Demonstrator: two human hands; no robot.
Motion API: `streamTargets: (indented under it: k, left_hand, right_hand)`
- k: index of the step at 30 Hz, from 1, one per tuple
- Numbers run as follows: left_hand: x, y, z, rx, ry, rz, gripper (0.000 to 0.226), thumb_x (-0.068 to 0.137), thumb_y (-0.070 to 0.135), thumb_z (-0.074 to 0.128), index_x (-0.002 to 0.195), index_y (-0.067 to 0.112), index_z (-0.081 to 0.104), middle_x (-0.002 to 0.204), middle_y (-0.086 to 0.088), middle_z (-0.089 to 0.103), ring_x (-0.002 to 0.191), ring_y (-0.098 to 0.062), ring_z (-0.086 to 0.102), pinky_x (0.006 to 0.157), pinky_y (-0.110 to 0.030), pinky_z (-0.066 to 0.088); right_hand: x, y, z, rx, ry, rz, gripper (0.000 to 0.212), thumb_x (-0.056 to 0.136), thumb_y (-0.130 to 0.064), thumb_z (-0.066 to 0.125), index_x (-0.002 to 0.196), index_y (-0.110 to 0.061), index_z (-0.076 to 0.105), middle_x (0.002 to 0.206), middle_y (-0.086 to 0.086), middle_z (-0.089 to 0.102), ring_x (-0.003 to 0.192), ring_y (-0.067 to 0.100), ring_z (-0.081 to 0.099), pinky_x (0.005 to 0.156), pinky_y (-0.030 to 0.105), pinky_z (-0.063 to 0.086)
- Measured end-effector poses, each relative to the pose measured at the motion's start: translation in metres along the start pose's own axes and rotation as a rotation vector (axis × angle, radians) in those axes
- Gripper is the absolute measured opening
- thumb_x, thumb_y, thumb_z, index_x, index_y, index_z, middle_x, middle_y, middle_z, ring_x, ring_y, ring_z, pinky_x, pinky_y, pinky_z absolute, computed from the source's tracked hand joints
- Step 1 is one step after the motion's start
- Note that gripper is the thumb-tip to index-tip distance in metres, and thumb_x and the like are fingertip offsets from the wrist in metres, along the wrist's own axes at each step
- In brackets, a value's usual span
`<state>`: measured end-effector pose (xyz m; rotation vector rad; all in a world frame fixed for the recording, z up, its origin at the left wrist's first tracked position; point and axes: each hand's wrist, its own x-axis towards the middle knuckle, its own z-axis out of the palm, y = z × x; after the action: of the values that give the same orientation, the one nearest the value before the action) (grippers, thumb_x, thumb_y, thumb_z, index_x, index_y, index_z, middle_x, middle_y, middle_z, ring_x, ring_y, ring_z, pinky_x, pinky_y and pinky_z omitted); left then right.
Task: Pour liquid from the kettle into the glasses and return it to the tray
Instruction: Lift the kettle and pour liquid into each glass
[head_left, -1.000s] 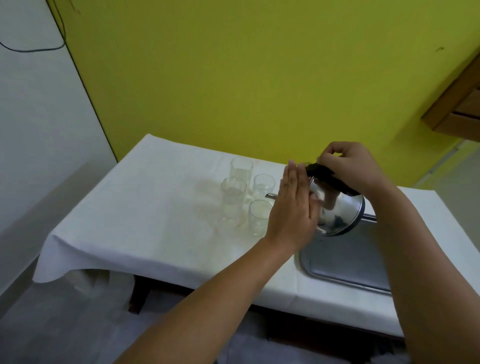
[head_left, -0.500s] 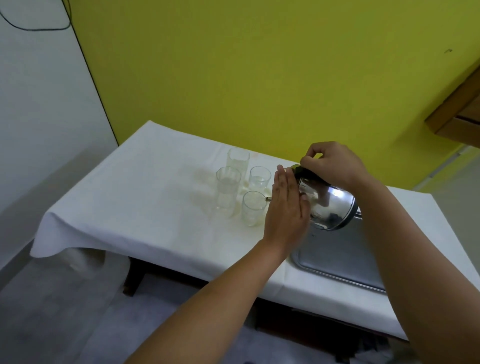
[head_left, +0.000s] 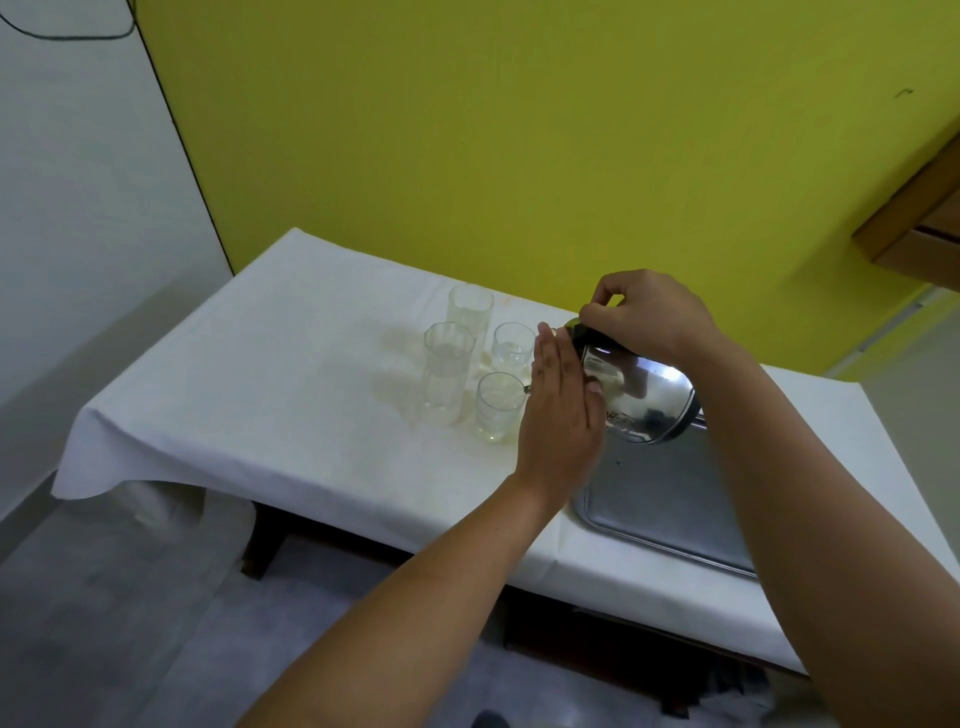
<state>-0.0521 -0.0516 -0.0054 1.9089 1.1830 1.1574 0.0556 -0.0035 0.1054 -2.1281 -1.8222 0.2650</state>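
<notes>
1. Kettle (head_left: 641, 402): polished steel, round-bodied, held off the tray and tipped steeply to the left. Its thin spout tip sits at the rim of the near short glass (head_left: 500, 408).
2. Right hand (head_left: 652, 314): fingers curled tight around the dark handle at the kettle's top, carrying its weight.
3. Left hand (head_left: 563, 410): flat, fingers straight and together, palm pressed against the kettle's left side; it grips nothing.
4. Near short glass: upright on the surface (head_left: 291, 395), just left of the left hand, with a little pale liquid at the bottom.
5. Far short glass (head_left: 513, 347): upright, behind the near one, beside the left hand's fingertips; contents hard to tell.
6. Near tall glass (head_left: 448, 371): upright, left of the short pair, clear liquid partway up.
7. Far tall glass (head_left: 470, 312): upright, behind the near tall glass; fill level unclear.
8. Tray (head_left: 660, 499): rectangular metal, lying flat at the right of the surface, under and in front of the raised kettle.
9. Surface: covered with a white cloth, faintly stained around the glasses, set against a yellow wall (head_left: 519, 130).
</notes>
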Motion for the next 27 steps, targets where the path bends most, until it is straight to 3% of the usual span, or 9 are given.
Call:
streamTargets:
  k: [11,16,19,23,27]
  left_hand:
    - [-0.001,-0.002,-0.001,0.009,-0.009,0.032,0.056,0.101,0.011,0.032,0.150,0.001,0.006,0.161,-0.017,-0.003,0.150,-0.023,-0.005,0.124,-0.039,0.012]
    - [0.005,0.001,-0.002,0.051,-0.091,0.120,0.056,0.101,0.011,0.032,0.149,0.000,0.004,0.161,-0.018,-0.003,0.150,-0.025,-0.003,0.124,-0.039,0.008]
    - [0.008,0.002,-0.001,0.089,-0.134,0.187,0.056,0.100,0.009,0.034,0.147,-0.004,0.008,0.159,-0.022,0.002,0.150,-0.029,0.003,0.124,-0.041,0.011]
    - [0.011,0.009,0.000,0.117,-0.144,0.246,0.057,0.099,0.010,0.035,0.148,-0.003,0.008,0.159,-0.023,0.004,0.150,-0.030,0.004,0.124,-0.039,0.011]
    - [0.017,0.016,0.001,0.177,-0.165,0.301,0.057,0.099,0.011,0.036,0.147,-0.004,0.009,0.158,-0.026,0.009,0.149,-0.033,0.006,0.123,-0.042,0.012]
  right_hand:
    - [-0.004,0.002,-0.002,0.006,-0.001,0.006,0.018,0.077,-0.043,0.059,0.068,-0.028,0.060,0.058,-0.007,0.058,0.056,0.012,0.050,0.052,0.028,0.030]
    - [-0.017,0.022,-0.005,0.240,0.020,0.079,0.025,0.070,-0.045,0.053,0.072,-0.021,0.063,0.065,0.005,0.069,0.059,0.031,0.058,0.058,0.034,0.043]
    - [-0.024,0.038,-0.003,0.447,0.044,0.138,0.023,0.069,-0.037,0.057,0.070,-0.015,0.063,0.063,0.016,0.073,0.059,0.047,0.065,0.060,0.049,0.053]
    - [-0.030,0.053,-0.003,0.581,0.104,0.170,0.020,0.069,-0.035,0.060,0.066,-0.016,0.064,0.049,-0.004,0.065,0.054,0.024,0.062,0.065,0.043,0.054]
    - [-0.036,0.062,-0.003,0.745,0.143,0.189,0.017,0.078,-0.024,0.061,0.063,-0.017,0.061,0.043,-0.010,0.053,0.047,0.014,0.058,0.058,0.029,0.052]
